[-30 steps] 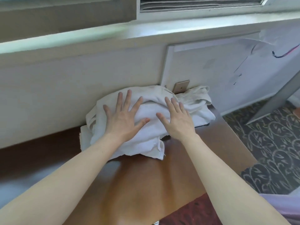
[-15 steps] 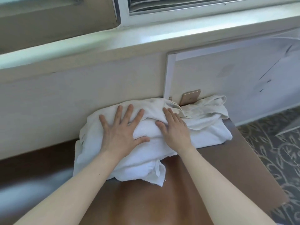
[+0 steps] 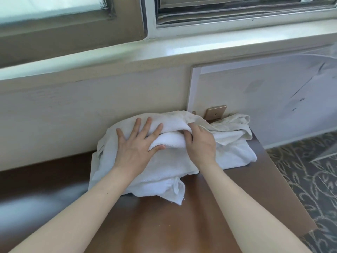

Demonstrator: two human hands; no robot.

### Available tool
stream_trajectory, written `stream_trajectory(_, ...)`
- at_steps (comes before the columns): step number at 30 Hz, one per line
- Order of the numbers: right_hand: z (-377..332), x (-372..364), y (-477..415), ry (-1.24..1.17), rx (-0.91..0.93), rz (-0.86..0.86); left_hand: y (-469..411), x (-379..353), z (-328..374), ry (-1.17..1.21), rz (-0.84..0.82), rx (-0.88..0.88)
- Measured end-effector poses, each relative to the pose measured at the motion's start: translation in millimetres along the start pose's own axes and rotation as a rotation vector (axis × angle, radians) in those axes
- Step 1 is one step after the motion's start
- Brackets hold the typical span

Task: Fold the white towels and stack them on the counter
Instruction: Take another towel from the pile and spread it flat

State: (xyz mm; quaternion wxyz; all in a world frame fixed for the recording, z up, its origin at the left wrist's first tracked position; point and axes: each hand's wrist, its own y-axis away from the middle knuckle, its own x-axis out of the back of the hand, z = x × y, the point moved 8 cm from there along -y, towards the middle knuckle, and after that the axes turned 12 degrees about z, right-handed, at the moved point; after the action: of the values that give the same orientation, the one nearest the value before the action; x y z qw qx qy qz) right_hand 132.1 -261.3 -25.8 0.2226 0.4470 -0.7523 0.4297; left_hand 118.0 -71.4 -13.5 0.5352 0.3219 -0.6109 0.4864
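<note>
A heap of white towels (image 3: 164,172) lies on the brown counter (image 3: 178,225) against the wall under the window. My left hand (image 3: 138,143) rests flat on the left side of the heap, fingers spread, thumb tucked under a rolled fold. My right hand (image 3: 199,143) sits at the middle of the heap with its fingers curled into the top towel (image 3: 175,125), gripping a fold. A cream-tinted towel (image 3: 231,128) lies crumpled at the heap's right end.
A gold wall plate (image 3: 216,112) sits on the wall just behind the towels. The counter's right edge (image 3: 284,183) drops to a patterned carpet (image 3: 310,179). A window sill (image 3: 164,52) runs above the wall.
My right hand's fingers have gone from flat on the heap to curled into the top towel. The left hand stays spread on the heap. The camera has moved closer.
</note>
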Motion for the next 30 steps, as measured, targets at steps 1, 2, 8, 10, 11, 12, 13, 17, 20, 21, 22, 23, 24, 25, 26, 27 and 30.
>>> stream_trajectory(1, -4, 2, 3, -0.027, 0.004, -0.028, 2, 9, 1, 0.019, 0.027, -0.015)
stream_trajectory(2, -8, 4, 7, -0.052, 0.018, -0.058, 3, 17, 2, 0.038, 0.056, -0.026)
stream_trajectory(8, -42, 26, 19, -0.183, 0.216, 0.005, 12, 66, 1, 0.167, 0.212, -0.004)
stream_trajectory(10, -52, 32, 20, -0.222, 0.249, 0.067, 15, 84, -1, 0.208, 0.263, 0.027)
stream_trajectory(11, -58, 34, 21, -0.240, 0.269, 0.098, 16, 94, -3, 0.220, 0.290, 0.038)
stream_trajectory(12, -64, 36, 23, -0.256, 0.290, 0.122, 18, 103, -5, 0.228, 0.317, 0.046)
stream_trajectory(13, -70, 36, 24, -0.271, 0.309, 0.140, 21, 112, -7, 0.231, 0.343, 0.051)
stream_trajectory(17, -94, 38, 28, -0.274, 0.386, 0.214, 39, 141, -22, 0.240, 0.452, 0.064)
stream_trajectory(20, -112, 41, 35, -0.264, 0.454, 0.239, 59, 154, -42, 0.231, 0.518, 0.099)
stream_trajectory(21, -120, 41, 37, -0.255, 0.468, 0.236, 67, 159, -49, 0.223, 0.535, 0.109)
stream_trajectory(22, -127, 41, 40, -0.245, 0.476, 0.231, 74, 163, -54, 0.213, 0.550, 0.113)
stream_trajectory(23, -135, 41, 43, -0.234, 0.480, 0.226, 82, 167, -59, 0.206, 0.564, 0.112)
stream_trajectory(24, -144, 42, 46, -0.221, 0.484, 0.227, 89, 171, -65, 0.206, 0.572, 0.111)
stream_trajectory(25, -151, 44, 48, -0.205, 0.493, 0.235, 95, 173, -70, 0.219, 0.571, 0.120)
stream_trajectory(26, -161, 46, 52, -0.187, 0.513, 0.253, 102, 176, -78, 0.247, 0.566, 0.145)
stream_trajectory(27, -171, 49, 56, -0.170, 0.541, 0.272, 111, 178, -87, 0.285, 0.557, 0.182)
stream_trajectory(30, -206, 57, 67, -0.151, 0.630, 0.289, 140, 188, -119, 0.370, 0.573, 0.298)
